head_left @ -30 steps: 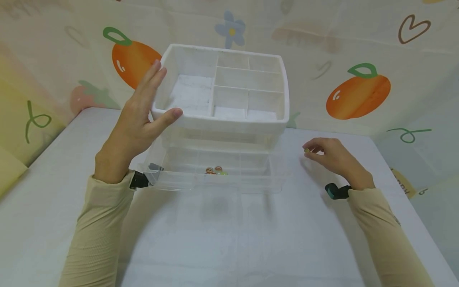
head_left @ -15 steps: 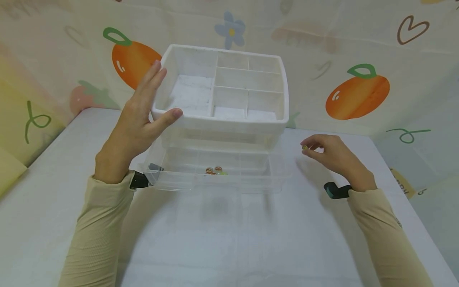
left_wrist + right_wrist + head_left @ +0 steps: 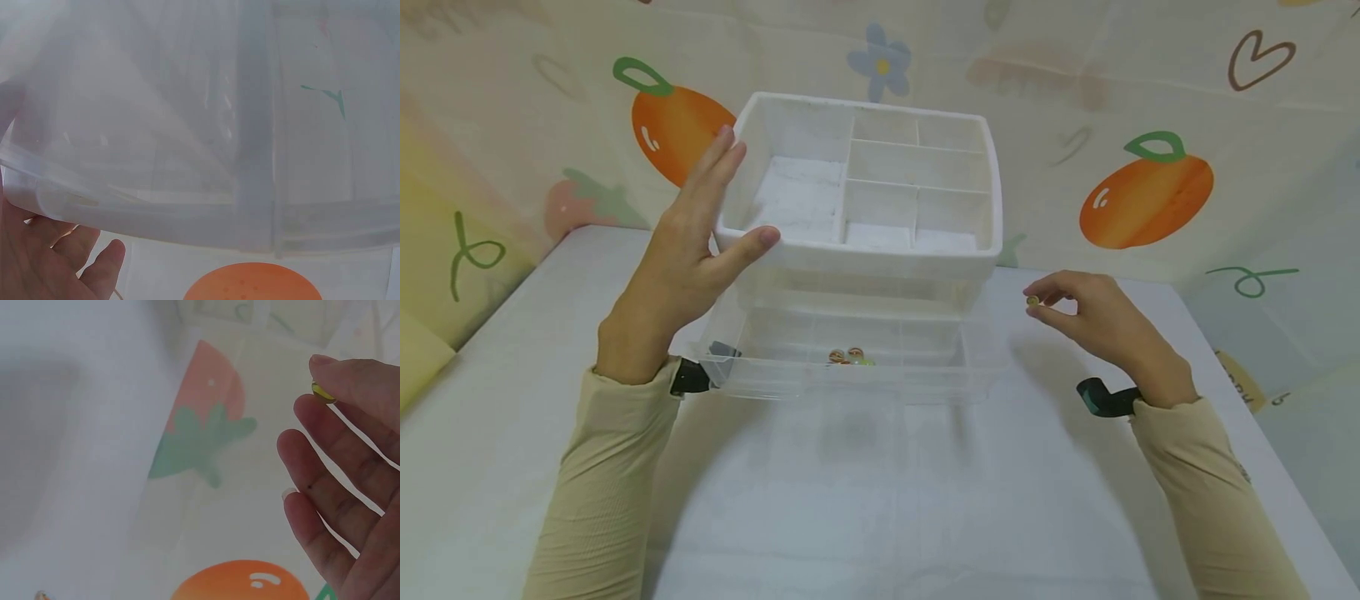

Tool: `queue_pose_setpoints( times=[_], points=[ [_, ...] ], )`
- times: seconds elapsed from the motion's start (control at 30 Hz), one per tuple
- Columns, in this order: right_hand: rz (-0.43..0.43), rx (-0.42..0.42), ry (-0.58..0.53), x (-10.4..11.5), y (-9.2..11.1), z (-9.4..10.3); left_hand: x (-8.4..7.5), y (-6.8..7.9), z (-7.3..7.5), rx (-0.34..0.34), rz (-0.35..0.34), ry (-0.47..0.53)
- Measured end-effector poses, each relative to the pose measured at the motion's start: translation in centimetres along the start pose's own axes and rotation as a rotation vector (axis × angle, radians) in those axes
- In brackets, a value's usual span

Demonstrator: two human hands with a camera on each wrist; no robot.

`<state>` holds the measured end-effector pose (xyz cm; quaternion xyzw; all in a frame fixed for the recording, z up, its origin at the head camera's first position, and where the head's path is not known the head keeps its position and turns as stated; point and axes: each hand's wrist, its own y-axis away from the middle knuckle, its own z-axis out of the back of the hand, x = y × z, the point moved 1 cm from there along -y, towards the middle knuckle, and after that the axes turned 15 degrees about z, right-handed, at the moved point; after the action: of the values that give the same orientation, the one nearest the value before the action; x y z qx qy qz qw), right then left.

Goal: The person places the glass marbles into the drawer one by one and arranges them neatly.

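A white plastic storage box [image 3: 917,260] with a divided top tray stands in the middle of the table in the head view. My left hand [image 3: 673,258] holds its left front corner, thumb over the front rim and fingers along the side. Below the tray, a clear drawer [image 3: 760,385] is pulled out toward me. Several small marbles [image 3: 854,353] lie in the drawer's middle section, orange-striped and greenish. To the right of the box, my right hand [image 3: 1093,321] pinches a small yellow marble [image 3: 322,394] between thumb and index finger, above the table.
The box rests on a white-covered table [image 3: 850,517]. Behind it hangs a patterned cloth [image 3: 1037,50] with printed fruit. Dark straps with small cameras sit on both wrists, the left one [image 3: 691,377] close to the drawer's left end.
My right hand has risen slightly and shifted a little left with the yellow marble still pinched. The left hand, box and drawer have stayed in place.
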<state>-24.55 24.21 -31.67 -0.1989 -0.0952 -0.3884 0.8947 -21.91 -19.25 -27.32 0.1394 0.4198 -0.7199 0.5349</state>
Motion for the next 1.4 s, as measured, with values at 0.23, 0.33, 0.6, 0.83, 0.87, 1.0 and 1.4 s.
queue_pose_setpoints(
  times=[0.23,0.33,0.6,0.83,0.87,1.0,1.4],
  points=[
    [0.019,-0.006,0.027,1.2,-0.2,0.6,0.1,0.0,0.0,-0.007,-0.007,0.001],
    [0.023,-0.013,0.035,1.7,-0.3,0.8,0.1,-0.1,0.0,-0.014,-0.022,-0.003],
    [0.065,-0.054,0.059,2.8,-0.2,1.3,0.2,-0.1,-0.1,-0.020,-0.036,-0.009],
    [0.141,-0.106,0.086,3.7,0.0,1.7,0.1,-0.1,0.0,-0.016,-0.021,-0.010],
    [0.156,-0.116,0.088,3.9,0.0,1.8,0.1,-0.1,0.0,-0.016,-0.020,-0.011],
    [0.160,-0.131,0.097,4.3,0.0,1.9,0.1,-0.1,-0.1,-0.016,-0.023,-0.010],
    [0.280,-0.202,0.121,5.9,0.3,2.5,0.1,-0.1,-0.1,-0.021,-0.025,-0.012]
  ],
)
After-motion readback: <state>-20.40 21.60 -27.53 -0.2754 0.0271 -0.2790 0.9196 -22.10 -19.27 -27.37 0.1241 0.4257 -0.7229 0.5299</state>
